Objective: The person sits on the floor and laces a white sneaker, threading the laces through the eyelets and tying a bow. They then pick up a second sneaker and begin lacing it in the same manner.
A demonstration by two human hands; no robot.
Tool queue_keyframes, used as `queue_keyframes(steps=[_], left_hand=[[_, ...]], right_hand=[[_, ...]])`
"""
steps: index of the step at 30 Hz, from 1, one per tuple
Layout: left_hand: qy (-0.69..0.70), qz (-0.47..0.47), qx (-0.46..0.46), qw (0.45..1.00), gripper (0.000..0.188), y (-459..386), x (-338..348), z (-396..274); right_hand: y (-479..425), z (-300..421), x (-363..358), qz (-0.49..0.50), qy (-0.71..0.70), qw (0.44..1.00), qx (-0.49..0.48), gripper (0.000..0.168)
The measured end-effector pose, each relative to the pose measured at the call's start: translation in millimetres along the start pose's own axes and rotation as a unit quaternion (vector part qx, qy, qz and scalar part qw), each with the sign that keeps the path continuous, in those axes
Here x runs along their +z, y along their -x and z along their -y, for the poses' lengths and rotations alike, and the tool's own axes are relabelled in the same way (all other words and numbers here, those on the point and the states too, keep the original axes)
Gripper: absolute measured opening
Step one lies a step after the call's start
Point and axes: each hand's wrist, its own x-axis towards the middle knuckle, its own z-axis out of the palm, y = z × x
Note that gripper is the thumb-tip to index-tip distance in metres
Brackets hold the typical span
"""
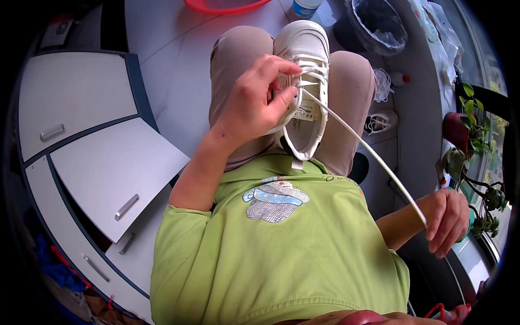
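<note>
A white sneaker (302, 44) lies between my knees, its toe pointing away from me and its heel towards my green top. White lace crosses its upper rows of eyelets. My left hand (264, 91) is at the shoe's left side, thumb and fingertips at the eyelet edge near the lacing. From there a long white shoelace (365, 144) runs taut down to the right. Its far part ends at my right hand (449, 223), whose fingers are curled round it, well out to the right. A printed tongue label shows inside the shoe opening.
A lined waste bin (378, 26), a white tub (306, 8) and a red basin (227, 6) stand beyond my knees. Right of my legs are a bundle of white laces (382, 85) and another shoe (381, 122). Potted plants (457, 130) line the window; cabinets (77, 101) stand left.
</note>
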Motion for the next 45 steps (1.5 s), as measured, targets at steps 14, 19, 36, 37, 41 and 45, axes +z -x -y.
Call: queue_keyframes(steps=[14, 19, 36, 37, 41, 45], left_hand=[[0.025, 0.189, 0.183, 0.964, 0.032, 29.2, -40.5, -58.6], [0.069, 0.283, 0.219, 0.931, 0.030, 28.7, -51.9, -57.5], [-0.262, 0.036, -0.011, 0.964, 0.012, -20.2, 9.9, -14.3], [-0.259, 0.040, 0.000, 0.965, 0.012, -21.4, 10.0, -13.7], [-0.249, 0.041, 0.017, 0.967, 0.011, -21.7, 5.9, -12.1], [-0.212, 0.038, 0.035, 0.976, 0.012, -19.3, 9.5, -17.5]], right_hand=[[-5.0, -145.2, 6.7, 0.063, 0.526, 0.744, 0.407, 0.020], [2.1, -169.1, 10.4, 0.093, 0.523, 0.709, 0.464, 0.030], [-18.7, -106.0, 0.7, -0.094, 0.639, 0.720, 0.254, 0.012], [-19.8, -99.1, -1.5, -0.084, 0.656, 0.706, 0.253, 0.012], [-12.1, -73.9, -10.7, -0.119, 0.659, 0.691, 0.273, 0.014], [6.9, -42.9, -29.8, -0.091, 0.756, 0.587, 0.275, 0.017]])
